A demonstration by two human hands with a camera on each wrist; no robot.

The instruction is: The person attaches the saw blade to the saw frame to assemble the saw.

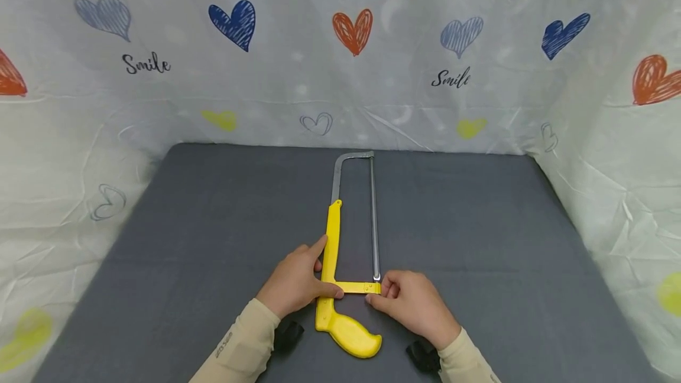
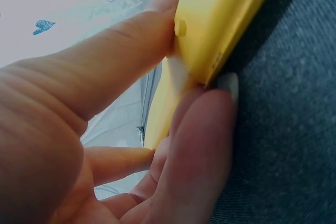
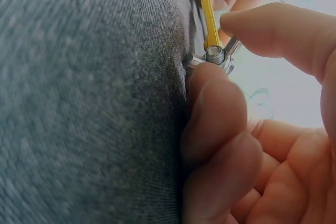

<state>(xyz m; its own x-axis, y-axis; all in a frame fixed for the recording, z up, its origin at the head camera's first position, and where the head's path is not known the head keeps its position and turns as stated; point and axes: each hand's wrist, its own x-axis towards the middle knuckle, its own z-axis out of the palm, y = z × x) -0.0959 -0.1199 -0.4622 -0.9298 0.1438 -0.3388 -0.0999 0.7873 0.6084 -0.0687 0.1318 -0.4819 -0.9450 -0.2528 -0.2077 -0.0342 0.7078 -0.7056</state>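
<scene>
A hacksaw (image 1: 333, 235) with a yellow frame and a grey metal bow lies on the dark cloth. Its handle (image 1: 353, 337) points toward me and its blade side (image 1: 375, 217) is on the right. My left hand (image 1: 295, 279) grips the yellow frame near the cross arm (image 1: 355, 287), thumb on one face and fingers along the outer edge. At the end of that arm, my right hand (image 1: 412, 303) has its thumb and curled fingers around a small metal wing nut (image 3: 215, 55) on a threaded end. In the head view the fingers hide the wing nut.
Dark grey cloth (image 1: 213, 211) covers the table. A pale curtain (image 1: 298, 75) printed with hearts and "Smile" stands behind and at both sides. Black wrist devices sit under the left (image 1: 288, 337) and right (image 1: 423, 356) wrists.
</scene>
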